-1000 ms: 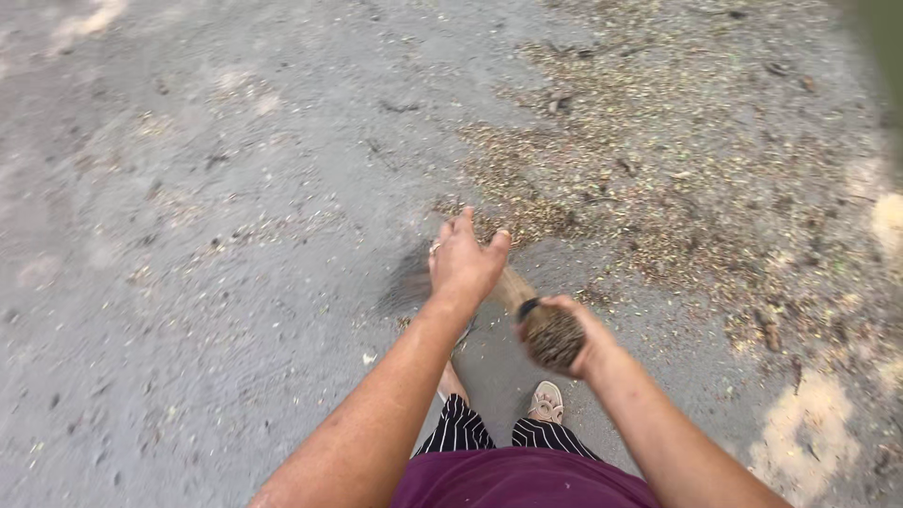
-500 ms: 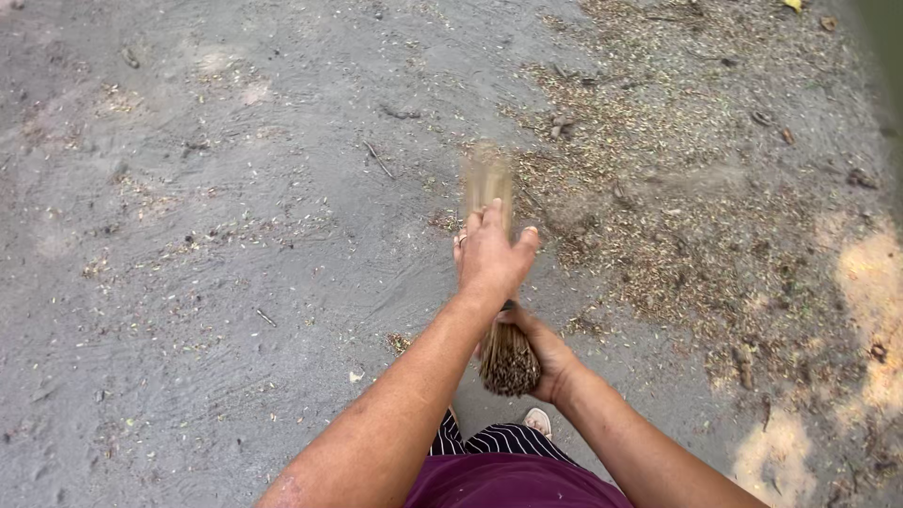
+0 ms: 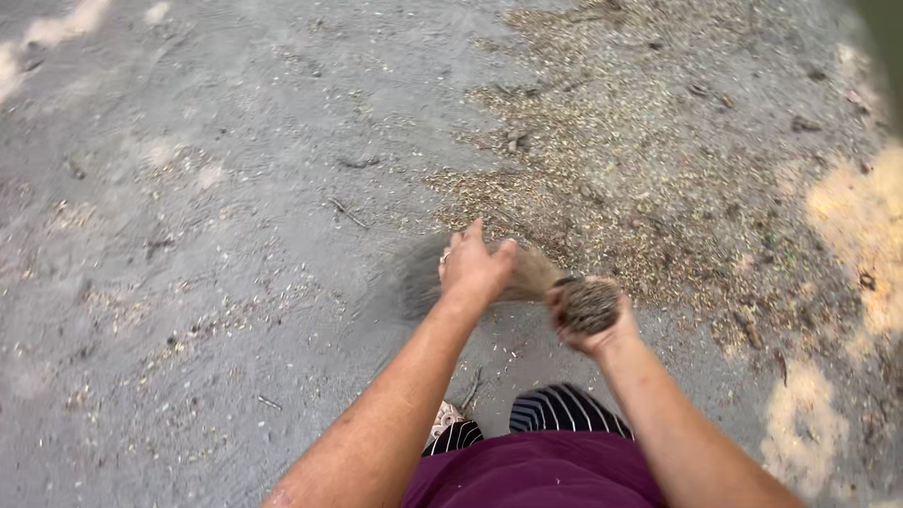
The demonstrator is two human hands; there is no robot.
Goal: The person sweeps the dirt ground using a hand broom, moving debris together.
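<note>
Both hands [image 3: 527, 282] on broom [image 3: 564, 293]

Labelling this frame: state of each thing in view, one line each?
Broom: held in both hands, bristle end blurred, low over the ground.
Left hand: closed on the broom's middle.
Right hand: closed round the broom's butt end.
Debris: spread thick at upper right.
Ground: grey, thinly littered at left.

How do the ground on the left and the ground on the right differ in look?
The left ground is mostly bare grey, with only thin scattered bits. The right ground is covered by a dense brownish layer of small debris, plus pale sandy patches at the edge. Both are the same rough, hard surface.
</note>
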